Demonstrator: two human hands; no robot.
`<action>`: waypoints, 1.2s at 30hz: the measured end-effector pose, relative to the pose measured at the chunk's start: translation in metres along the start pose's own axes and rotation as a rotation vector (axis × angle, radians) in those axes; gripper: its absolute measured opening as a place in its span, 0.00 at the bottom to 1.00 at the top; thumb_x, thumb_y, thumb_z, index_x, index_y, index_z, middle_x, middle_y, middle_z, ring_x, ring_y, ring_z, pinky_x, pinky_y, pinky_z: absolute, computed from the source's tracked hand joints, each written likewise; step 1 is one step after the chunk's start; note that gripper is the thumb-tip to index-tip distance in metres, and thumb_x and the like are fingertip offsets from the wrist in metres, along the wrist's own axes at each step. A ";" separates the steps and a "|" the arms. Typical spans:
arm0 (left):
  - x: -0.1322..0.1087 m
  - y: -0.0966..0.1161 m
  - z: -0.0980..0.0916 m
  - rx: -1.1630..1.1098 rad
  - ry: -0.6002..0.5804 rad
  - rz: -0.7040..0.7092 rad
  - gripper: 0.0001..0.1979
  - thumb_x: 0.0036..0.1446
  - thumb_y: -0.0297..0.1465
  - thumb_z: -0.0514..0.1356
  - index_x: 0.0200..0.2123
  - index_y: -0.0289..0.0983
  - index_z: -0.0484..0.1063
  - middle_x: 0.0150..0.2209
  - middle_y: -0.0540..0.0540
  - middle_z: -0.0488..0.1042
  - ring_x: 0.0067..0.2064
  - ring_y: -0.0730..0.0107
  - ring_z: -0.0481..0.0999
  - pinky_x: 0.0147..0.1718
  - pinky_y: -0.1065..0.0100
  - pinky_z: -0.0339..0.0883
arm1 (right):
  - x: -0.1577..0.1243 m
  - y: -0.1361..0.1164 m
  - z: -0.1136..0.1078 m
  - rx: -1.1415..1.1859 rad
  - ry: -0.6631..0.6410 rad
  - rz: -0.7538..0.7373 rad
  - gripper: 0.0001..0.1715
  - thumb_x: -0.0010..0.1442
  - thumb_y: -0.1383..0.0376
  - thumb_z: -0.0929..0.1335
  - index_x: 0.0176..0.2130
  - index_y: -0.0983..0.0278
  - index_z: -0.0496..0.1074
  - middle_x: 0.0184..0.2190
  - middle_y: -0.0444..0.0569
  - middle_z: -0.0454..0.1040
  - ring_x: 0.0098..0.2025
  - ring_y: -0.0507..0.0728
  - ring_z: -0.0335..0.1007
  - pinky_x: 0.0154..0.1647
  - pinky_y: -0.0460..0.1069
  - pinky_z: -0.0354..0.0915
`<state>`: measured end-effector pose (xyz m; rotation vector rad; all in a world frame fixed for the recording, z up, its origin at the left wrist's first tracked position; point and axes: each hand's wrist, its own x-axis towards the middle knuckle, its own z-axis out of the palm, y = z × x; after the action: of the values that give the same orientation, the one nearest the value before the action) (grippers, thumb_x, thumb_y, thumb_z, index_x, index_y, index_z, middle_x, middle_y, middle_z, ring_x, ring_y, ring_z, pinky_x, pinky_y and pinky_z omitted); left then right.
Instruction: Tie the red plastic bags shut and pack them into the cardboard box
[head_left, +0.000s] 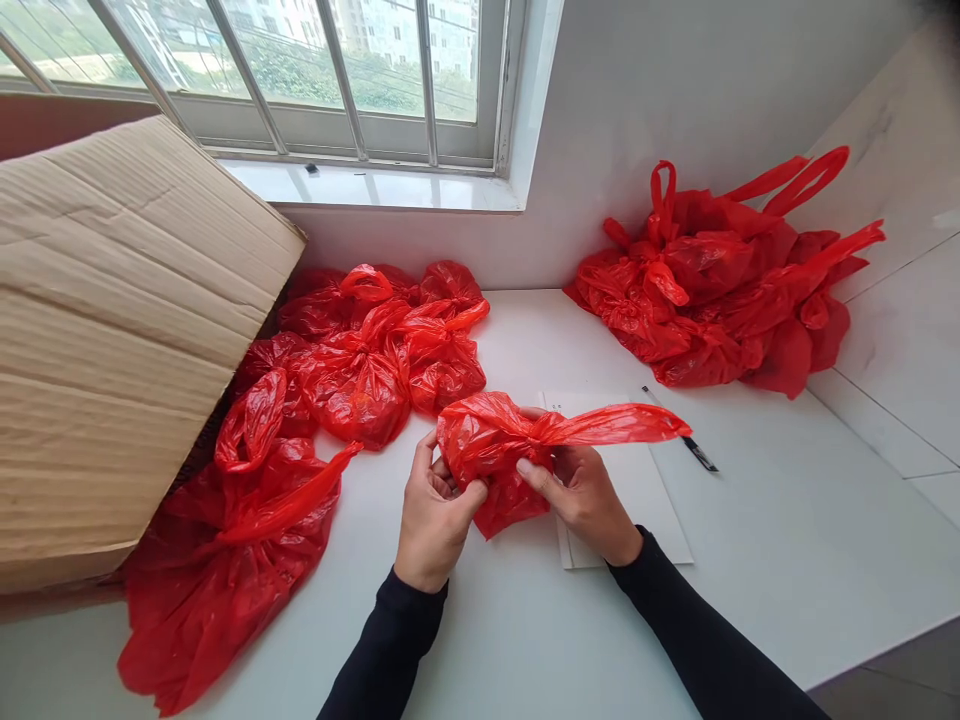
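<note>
A small red plastic bag (491,450) hangs just above the white table, held between both hands. My left hand (431,520) is closed on the bag's left side, thumb and fingers pinching the plastic. My right hand (581,495) grips its right side near the twisted neck. The bag's handles (615,425) stretch out to the right in a flat strip. Both forearms wear black sleeves.
A tipped cardboard box (120,330) lies at left with red bags spilling from it (225,560). Several tied red bags (382,350) sit behind my hands. Another heap of red bags (720,280) fills the back right corner. White paper (645,490) and a black pen (694,450) lie under the right hand.
</note>
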<state>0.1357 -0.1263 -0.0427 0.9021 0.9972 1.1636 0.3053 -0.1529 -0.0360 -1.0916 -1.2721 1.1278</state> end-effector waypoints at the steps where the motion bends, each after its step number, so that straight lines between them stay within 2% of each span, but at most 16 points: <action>1: 0.001 0.000 -0.001 -0.027 0.009 -0.007 0.36 0.47 0.26 0.69 0.58 0.37 0.60 0.42 0.43 0.80 0.41 0.65 0.81 0.44 0.65 0.74 | 0.000 0.000 0.000 -0.003 -0.001 0.021 0.30 0.67 0.60 0.70 0.65 0.55 0.64 0.59 0.51 0.72 0.58 0.62 0.71 0.58 0.55 0.69; 6: 0.001 0.002 -0.003 -0.130 0.022 -0.064 0.44 0.45 0.30 0.73 0.63 0.37 0.55 0.45 0.39 0.80 0.45 0.56 0.82 0.48 0.57 0.75 | 0.001 0.003 -0.003 -0.025 -0.027 0.021 0.28 0.70 0.62 0.66 0.67 0.55 0.63 0.61 0.49 0.71 0.61 0.60 0.69 0.62 0.54 0.65; 9: -0.004 0.002 0.000 -0.067 -0.062 -0.055 0.49 0.49 0.33 0.73 0.68 0.41 0.49 0.58 0.35 0.73 0.57 0.50 0.76 0.55 0.53 0.72 | 0.003 0.004 -0.006 -0.002 0.019 0.015 0.28 0.68 0.65 0.68 0.65 0.56 0.65 0.61 0.49 0.72 0.61 0.60 0.69 0.63 0.55 0.66; 12: -0.012 -0.001 0.006 0.102 -0.109 0.022 0.53 0.51 0.32 0.73 0.71 0.48 0.44 0.67 0.38 0.63 0.65 0.50 0.68 0.61 0.52 0.67 | 0.004 0.005 -0.008 0.037 0.026 0.011 0.26 0.66 0.66 0.70 0.62 0.57 0.68 0.57 0.49 0.75 0.59 0.61 0.72 0.61 0.56 0.68; 15: -0.016 -0.004 0.010 0.153 -0.102 0.040 0.53 0.53 0.31 0.71 0.72 0.50 0.41 0.65 0.39 0.66 0.63 0.51 0.71 0.61 0.51 0.67 | 0.005 0.004 -0.008 0.058 0.006 0.008 0.25 0.64 0.67 0.71 0.59 0.57 0.70 0.55 0.48 0.76 0.59 0.60 0.73 0.61 0.55 0.68; 19: -0.014 -0.004 0.009 0.121 -0.058 0.069 0.54 0.52 0.29 0.72 0.72 0.50 0.42 0.61 0.40 0.70 0.59 0.54 0.75 0.59 0.53 0.69 | 0.004 0.002 -0.006 0.079 -0.031 0.002 0.26 0.64 0.68 0.71 0.60 0.57 0.69 0.58 0.48 0.75 0.59 0.60 0.72 0.62 0.55 0.68; 22: -0.010 0.000 0.007 0.034 -0.031 0.042 0.56 0.50 0.28 0.72 0.72 0.49 0.40 0.54 0.41 0.76 0.51 0.57 0.80 0.52 0.57 0.74 | 0.003 0.000 -0.007 0.099 -0.070 0.015 0.29 0.64 0.69 0.69 0.63 0.58 0.66 0.60 0.49 0.73 0.63 0.61 0.69 0.65 0.55 0.65; 25: -0.009 0.004 0.006 -0.058 -0.016 0.006 0.56 0.49 0.26 0.71 0.72 0.48 0.40 0.43 0.45 0.80 0.41 0.63 0.81 0.43 0.62 0.76 | 0.002 0.001 -0.008 0.087 -0.121 0.055 0.33 0.63 0.70 0.69 0.64 0.56 0.63 0.62 0.49 0.70 0.62 0.60 0.68 0.63 0.55 0.67; 27: -0.008 0.007 0.005 -0.102 -0.011 -0.019 0.54 0.49 0.25 0.69 0.72 0.48 0.42 0.40 0.47 0.80 0.37 0.66 0.81 0.40 0.63 0.76 | 0.003 0.002 -0.008 0.061 -0.133 0.074 0.29 0.63 0.70 0.70 0.61 0.57 0.65 0.59 0.49 0.72 0.58 0.59 0.72 0.61 0.55 0.68; 30: -0.007 0.008 0.002 -0.148 -0.012 -0.064 0.51 0.48 0.23 0.67 0.71 0.46 0.47 0.43 0.47 0.80 0.33 0.72 0.78 0.41 0.66 0.75 | 0.003 0.004 -0.006 0.041 -0.106 0.059 0.20 0.63 0.68 0.71 0.54 0.58 0.70 0.51 0.48 0.77 0.51 0.58 0.75 0.59 0.55 0.69; 32: -0.007 0.007 0.001 -0.144 -0.010 -0.096 0.48 0.47 0.22 0.65 0.70 0.45 0.51 0.47 0.46 0.79 0.32 0.76 0.76 0.41 0.69 0.74 | 0.004 0.004 -0.005 0.055 -0.094 0.044 0.20 0.63 0.66 0.72 0.54 0.58 0.71 0.47 0.47 0.78 0.49 0.58 0.76 0.56 0.55 0.71; 34: -0.008 0.006 0.000 -0.131 0.002 -0.112 0.48 0.46 0.22 0.63 0.70 0.45 0.54 0.52 0.46 0.77 0.34 0.77 0.76 0.41 0.72 0.72 | 0.004 0.003 -0.004 0.070 -0.091 0.041 0.20 0.63 0.66 0.73 0.55 0.58 0.70 0.48 0.47 0.78 0.50 0.58 0.75 0.54 0.54 0.72; 36: -0.009 0.005 0.002 -0.140 0.005 -0.104 0.48 0.47 0.22 0.64 0.71 0.47 0.52 0.56 0.46 0.75 0.41 0.73 0.78 0.45 0.72 0.72 | 0.005 0.000 -0.003 0.080 -0.093 0.041 0.20 0.63 0.66 0.72 0.54 0.58 0.70 0.50 0.47 0.78 0.52 0.58 0.75 0.55 0.53 0.71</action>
<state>0.1346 -0.1344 -0.0360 0.7282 0.9434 1.1336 0.3086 -0.1479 -0.0359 -1.0193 -1.2706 1.2622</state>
